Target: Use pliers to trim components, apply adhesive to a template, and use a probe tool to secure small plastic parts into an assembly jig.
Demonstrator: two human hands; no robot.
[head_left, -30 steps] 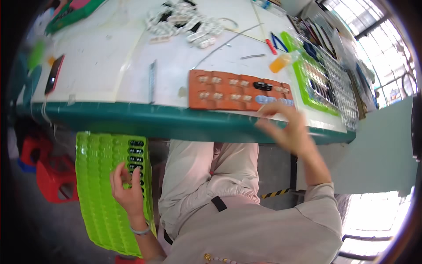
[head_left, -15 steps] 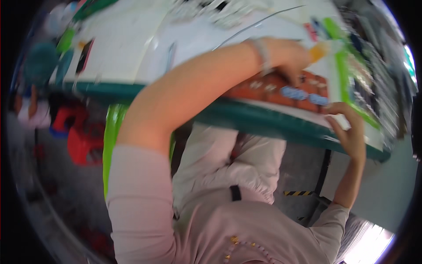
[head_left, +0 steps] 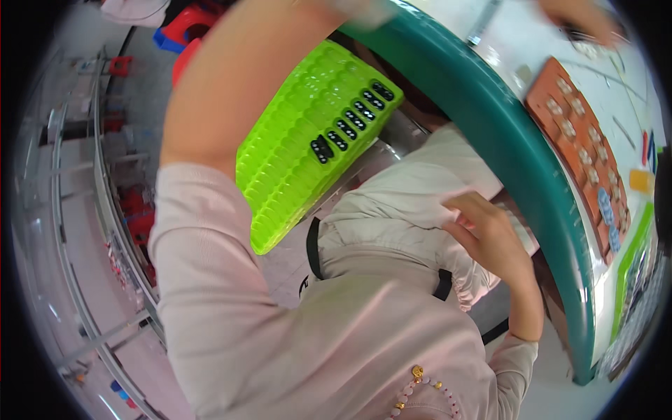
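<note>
My left forearm (head_left: 238, 91) rises to the top edge, where a blurred greyish band crosses the wrist. The left hand itself lies beyond the picture. Over my lap, beside the light trousers (head_left: 392, 217), hovers my right hand (head_left: 490, 238), fingers loosely bent, thumb and forefinger apart, nothing visible between them. To its right, on the table, lies a reddish-brown board (head_left: 575, 148) bearing several whitish flower-shaped pieces and some light blue pieces (head_left: 606, 210). Below my left forearm is a bright green ridged tray (head_left: 301, 126) with a row of small black pieces (head_left: 355, 119).
A thick dark green edge (head_left: 518, 140) borders the white table. Another hand (head_left: 581, 17), seemingly a co-worker's, reaches in at the top right. Near the right rim are a yellow piece (head_left: 640, 182) and a green strip (head_left: 633, 259). Red stools (head_left: 192, 24) and metal rails stand left.
The view has swung left and downward, bringing the green tray into full sight. My right hand has left the board's edge and moved over my lap. My left hand has come off the board.
</note>
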